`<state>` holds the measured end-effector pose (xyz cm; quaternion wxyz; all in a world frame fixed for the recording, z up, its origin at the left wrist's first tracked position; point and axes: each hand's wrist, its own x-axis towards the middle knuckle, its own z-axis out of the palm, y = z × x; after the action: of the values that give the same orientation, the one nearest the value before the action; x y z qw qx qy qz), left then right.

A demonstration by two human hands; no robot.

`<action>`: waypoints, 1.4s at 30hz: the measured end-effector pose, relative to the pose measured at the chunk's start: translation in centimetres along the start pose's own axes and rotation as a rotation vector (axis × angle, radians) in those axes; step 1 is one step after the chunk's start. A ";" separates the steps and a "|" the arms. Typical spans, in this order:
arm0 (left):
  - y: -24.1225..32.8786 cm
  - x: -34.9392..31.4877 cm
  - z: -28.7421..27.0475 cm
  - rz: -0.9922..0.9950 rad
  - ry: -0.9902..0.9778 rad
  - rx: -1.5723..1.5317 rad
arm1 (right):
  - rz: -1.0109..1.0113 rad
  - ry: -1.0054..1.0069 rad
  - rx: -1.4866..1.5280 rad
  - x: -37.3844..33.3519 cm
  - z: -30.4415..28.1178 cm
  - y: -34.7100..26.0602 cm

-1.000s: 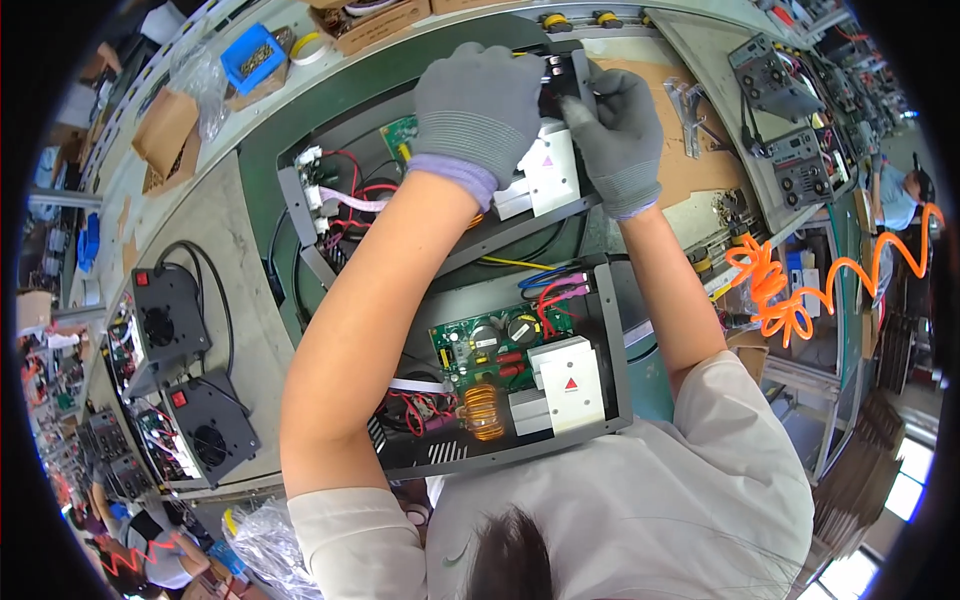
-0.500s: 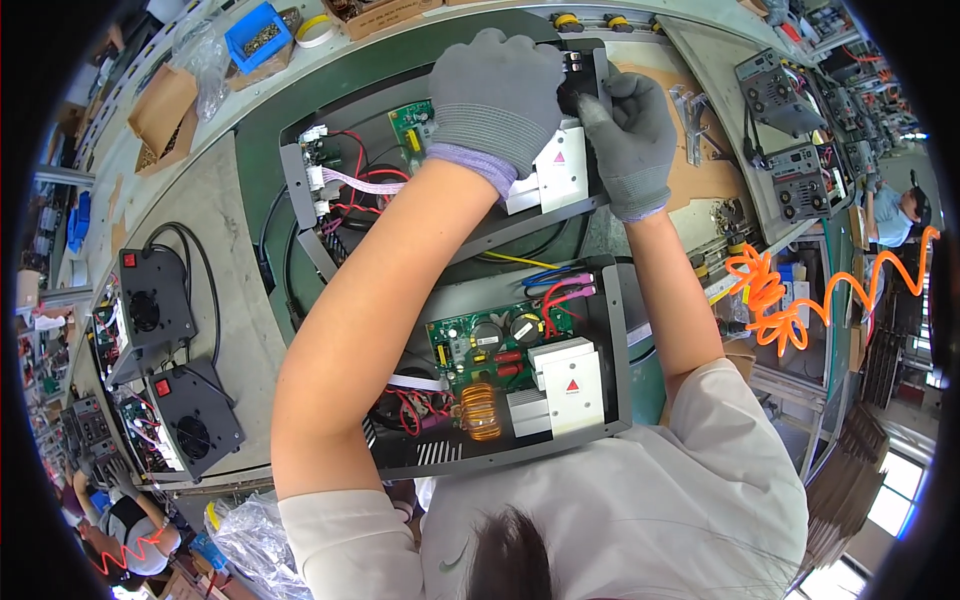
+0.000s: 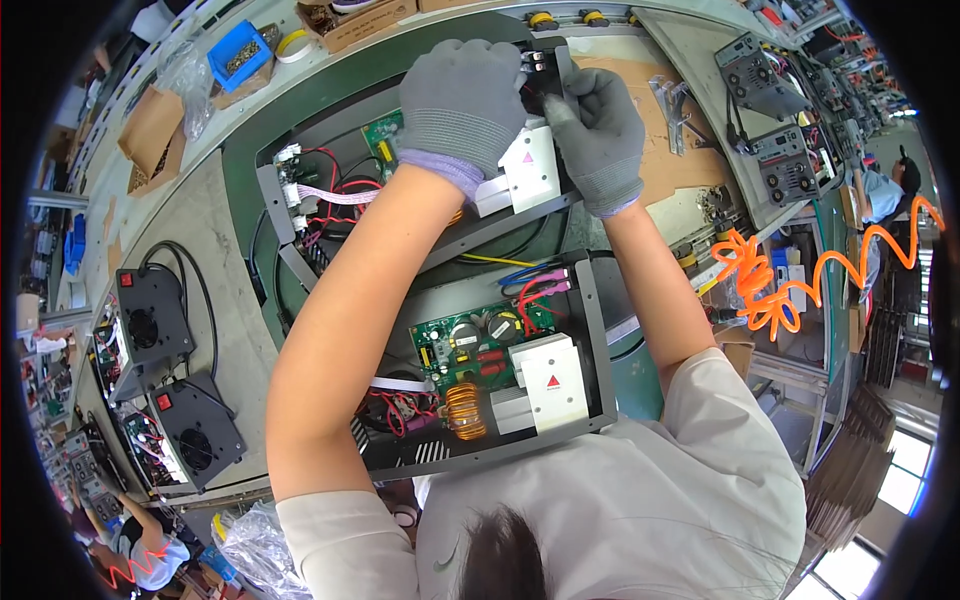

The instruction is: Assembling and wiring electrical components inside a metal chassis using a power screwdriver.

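- The far case [image 3: 505, 226], a grey metal chassis, lies open toward the table's far edge; from here, its wiring and white-topped block [image 3: 534, 170] look fitted.
- Up at its right end, the right hand [image 3: 603, 140] has thumb and fingers closed on the black end panel [image 3: 552, 82]. The left hand [image 3: 462, 105] curls over the same end; I can't tell what its fingers grip.
- No lid covers it, so I'd judge closing up isn't done.
- The near case [image 3: 597, 350], also lidless, sits at the table's near edge, with green board [image 3: 435, 350] and copper coil [image 3: 464, 412] in place.
- Along the table's left edge stand two black fan units [image 3: 152, 330]; near its far left corner, a blue bin [image 3: 217, 62].
- Orange coiled hose [image 3: 768, 300] hangs off to the right; another worker [image 3: 880, 190] is beyond.
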<state>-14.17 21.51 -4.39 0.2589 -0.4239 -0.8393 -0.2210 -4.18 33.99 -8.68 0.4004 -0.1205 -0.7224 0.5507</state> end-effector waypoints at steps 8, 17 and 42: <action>0.3 1.2 1.1 0.004 0.022 0.045 | -0.004 -0.064 -0.044 1.2 -0.3 0.6; -1.2 2.7 -1.7 -0.243 -0.342 -0.224 | -0.012 0.001 0.048 1.1 -0.1 0.5; -4.9 0.5 -3.0 -0.055 -0.452 -0.790 | -0.279 -0.075 -0.439 -0.2 0.7 -3.1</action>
<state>-17.73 17.33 -2.51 -0.1183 -0.5054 -0.7371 -0.4327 -3.74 32.29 -6.07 0.4096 -0.0834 -0.8486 0.3243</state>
